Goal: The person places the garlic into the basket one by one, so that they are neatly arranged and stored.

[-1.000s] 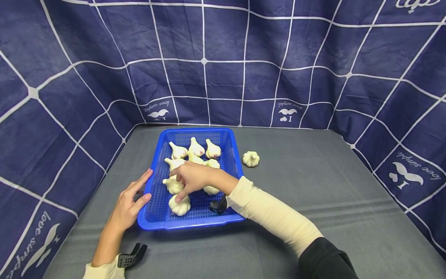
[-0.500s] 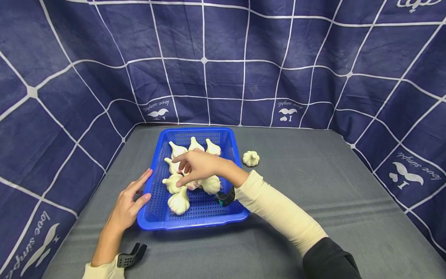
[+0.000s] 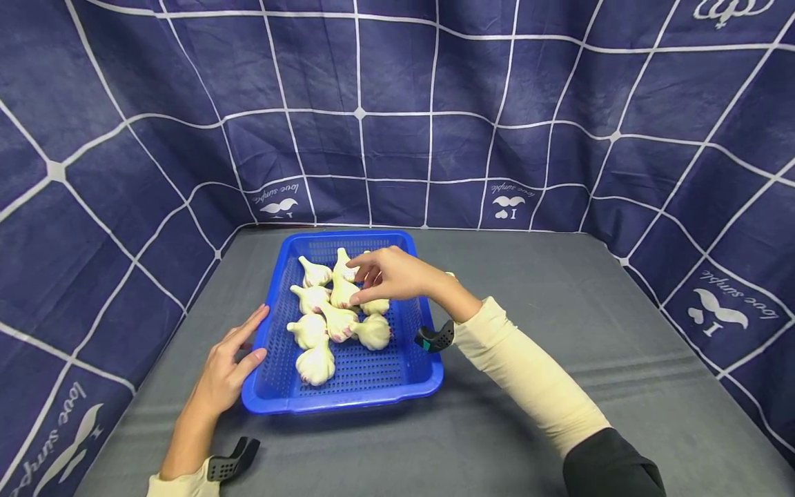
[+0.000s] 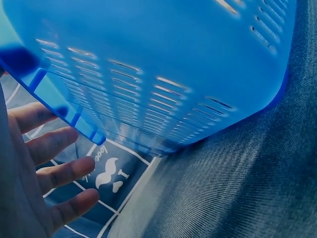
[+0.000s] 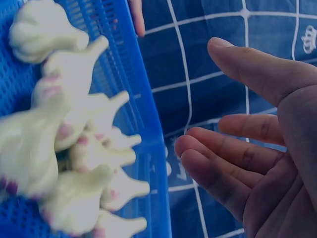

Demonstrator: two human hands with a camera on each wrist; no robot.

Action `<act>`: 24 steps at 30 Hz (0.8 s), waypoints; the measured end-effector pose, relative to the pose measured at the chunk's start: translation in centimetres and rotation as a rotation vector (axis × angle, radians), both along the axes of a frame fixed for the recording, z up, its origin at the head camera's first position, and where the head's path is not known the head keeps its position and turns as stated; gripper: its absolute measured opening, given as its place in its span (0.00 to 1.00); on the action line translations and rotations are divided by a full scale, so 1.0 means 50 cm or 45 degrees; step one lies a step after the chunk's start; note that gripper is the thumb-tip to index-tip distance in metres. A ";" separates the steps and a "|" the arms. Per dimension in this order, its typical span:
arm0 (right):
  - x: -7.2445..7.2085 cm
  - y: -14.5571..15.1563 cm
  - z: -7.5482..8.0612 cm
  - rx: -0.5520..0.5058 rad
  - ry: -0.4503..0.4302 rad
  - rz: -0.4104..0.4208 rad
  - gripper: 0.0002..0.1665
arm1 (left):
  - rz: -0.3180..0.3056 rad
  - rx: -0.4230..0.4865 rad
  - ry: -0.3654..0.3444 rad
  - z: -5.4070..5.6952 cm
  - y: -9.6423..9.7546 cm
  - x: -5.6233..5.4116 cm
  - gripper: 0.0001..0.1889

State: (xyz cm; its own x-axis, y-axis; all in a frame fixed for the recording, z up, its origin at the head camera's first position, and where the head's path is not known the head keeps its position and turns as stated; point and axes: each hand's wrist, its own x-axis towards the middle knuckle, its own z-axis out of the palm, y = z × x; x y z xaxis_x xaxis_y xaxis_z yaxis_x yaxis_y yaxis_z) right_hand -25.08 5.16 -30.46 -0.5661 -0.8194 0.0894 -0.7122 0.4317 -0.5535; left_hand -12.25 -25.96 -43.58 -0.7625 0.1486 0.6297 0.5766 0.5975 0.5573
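Observation:
A blue plastic basket (image 3: 348, 400) holds several white garlic bulbs (image 3: 315, 364), some with purplish marks. My left hand (image 3: 225, 369) rests against the basket's left rim; in the left wrist view its fingers (image 4: 67, 176) extend loosely beside the outer wall. Above the bulbs at the back right, my right hand (image 3: 397, 274) hovers with fingers and thumb apart. Nothing lies between those fingers (image 5: 213, 173) in the right wrist view. Its hand and forearm cover part of the right-hand bulbs and the basket's right rim.
A grey cloth (image 3: 528, 345) covers the table under the basket. Just a sliver of one loose garlic bulb (image 3: 451, 275) shows behind my right wrist, outside the basket. A dark blue checked curtain (image 3: 397, 145) stands at the back and both sides.
My right hand has left the front-left bulb and moved back and to the right, rising over the bulbs. That bulb's stem now points away from me. My left hand stays in place.

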 end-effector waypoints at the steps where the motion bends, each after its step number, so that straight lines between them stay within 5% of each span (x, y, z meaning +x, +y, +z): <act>1: -0.003 0.008 -0.002 -0.014 0.002 -0.009 0.38 | 0.000 -0.004 0.000 0.000 0.000 0.000 0.33; 24: -0.054 0.143 -0.067 -0.150 0.069 -0.204 0.31 | 0.024 -0.045 -0.010 -0.011 -0.006 -0.002 0.32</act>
